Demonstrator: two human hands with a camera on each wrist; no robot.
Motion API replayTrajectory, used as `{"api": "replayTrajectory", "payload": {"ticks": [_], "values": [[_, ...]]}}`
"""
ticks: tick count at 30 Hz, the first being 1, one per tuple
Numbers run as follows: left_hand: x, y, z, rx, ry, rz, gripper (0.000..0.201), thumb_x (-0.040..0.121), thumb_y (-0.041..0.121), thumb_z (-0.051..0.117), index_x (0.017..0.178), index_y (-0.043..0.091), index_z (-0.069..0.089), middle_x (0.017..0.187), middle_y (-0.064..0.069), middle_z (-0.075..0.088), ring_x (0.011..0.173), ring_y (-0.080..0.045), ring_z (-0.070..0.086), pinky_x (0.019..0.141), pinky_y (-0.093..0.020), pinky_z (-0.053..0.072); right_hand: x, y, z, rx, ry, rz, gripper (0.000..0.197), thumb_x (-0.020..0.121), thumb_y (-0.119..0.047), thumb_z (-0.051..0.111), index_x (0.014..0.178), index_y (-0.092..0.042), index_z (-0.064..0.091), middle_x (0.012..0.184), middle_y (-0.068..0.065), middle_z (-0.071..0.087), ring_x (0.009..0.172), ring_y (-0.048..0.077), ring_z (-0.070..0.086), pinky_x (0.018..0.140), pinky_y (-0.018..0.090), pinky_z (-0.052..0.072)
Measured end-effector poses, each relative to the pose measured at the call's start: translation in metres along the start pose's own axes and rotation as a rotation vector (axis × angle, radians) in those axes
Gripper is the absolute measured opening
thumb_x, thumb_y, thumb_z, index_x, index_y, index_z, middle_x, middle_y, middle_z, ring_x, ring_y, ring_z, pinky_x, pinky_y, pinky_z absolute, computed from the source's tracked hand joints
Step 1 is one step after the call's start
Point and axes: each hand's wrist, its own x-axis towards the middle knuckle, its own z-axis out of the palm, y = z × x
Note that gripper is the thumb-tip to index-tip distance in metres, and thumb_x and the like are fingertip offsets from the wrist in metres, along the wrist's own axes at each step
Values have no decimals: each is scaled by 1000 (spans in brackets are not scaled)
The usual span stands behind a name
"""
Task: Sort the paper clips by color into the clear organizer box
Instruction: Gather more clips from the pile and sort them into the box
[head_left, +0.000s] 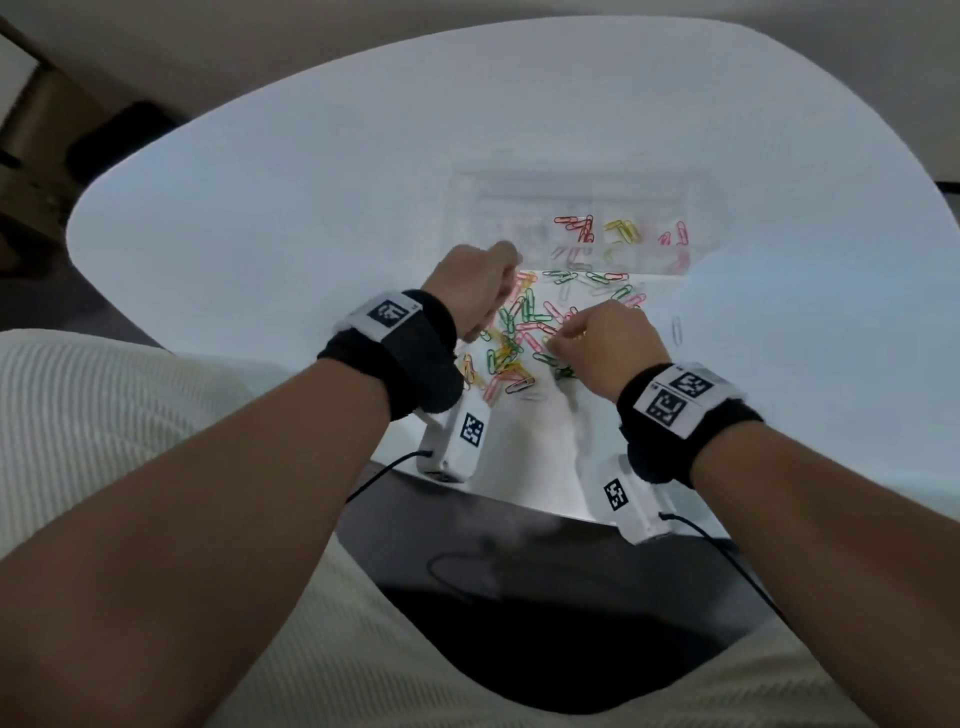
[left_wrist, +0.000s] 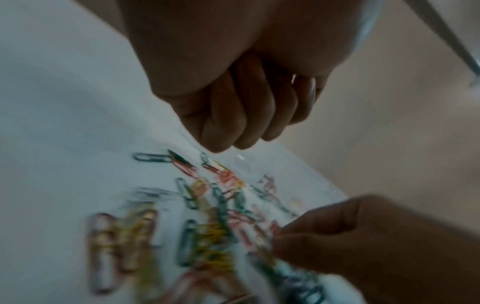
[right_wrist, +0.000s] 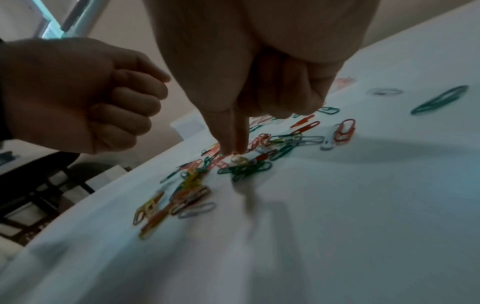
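A heap of mixed paper clips (head_left: 522, 340) in green, red, pink, yellow and white lies on the white table (head_left: 260, 234). Just beyond it stands the clear organizer box (head_left: 566, 208), with red clips (head_left: 576, 228), yellow clips (head_left: 621, 234) and pink clips (head_left: 675, 241) in separate compartments. My right hand (head_left: 560, 332) reaches down into the heap, thumb and forefinger (right_wrist: 235, 144) pinching a pale yellow clip (right_wrist: 240, 160). My left hand (head_left: 488, 306) hovers as a fist (left_wrist: 233, 133) over the heap's far left edge. No clip shows in it.
A lone white clip (head_left: 675, 328) lies to the right of the heap, and a green one (right_wrist: 439, 99) lies apart from it too. The table's near edge (head_left: 519, 501) runs just under my wrists, with cables hanging from the wrist cameras.
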Motion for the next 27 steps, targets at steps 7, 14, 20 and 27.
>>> {"api": "replayTrajectory", "payload": {"ticks": [7, 14, 20, 27], "values": [[3, -31, 4, 859, -54, 110, 17, 83, 35, 65, 68, 28, 59, 89, 6, 65, 80, -14, 58, 67, -24, 40, 9, -6, 3, -293, 42, 9, 13, 84, -29, 64, 90, -23, 74, 87, 2, 70, 80, 25, 64, 66, 28, 49], [1, -41, 5, 1061, -20, 135, 10, 79, 40, 71, 84, 32, 69, 100, 9, 63, 93, -17, 61, 70, -25, 42, 19, -1, -4, -245, -68, 52, 18, 77, -28, 69, 77, -10, 65, 72, 4, 63, 71, 23, 61, 55, 24, 41], [-1, -44, 11, 1020, 43, 113, 9, 79, 38, 70, 83, 30, 70, 99, 8, 66, 87, -18, 62, 70, -25, 46, 13, 1, -5, -295, -81, 30, 24, 78, -29, 66, 66, -11, 55, 65, 3, 57, 67, 24, 58, 52, 25, 39], [-4, -31, 5, 710, 63, 63, 10, 79, 32, 68, 73, 24, 70, 80, 9, 68, 70, -13, 64, 62, -24, 52, 1, 14, -20, 410, 16, 103, 24, 90, -19, 46, 68, -11, 45, 66, 3, 44, 59, 18, 40, 57, 30, 35]]}}
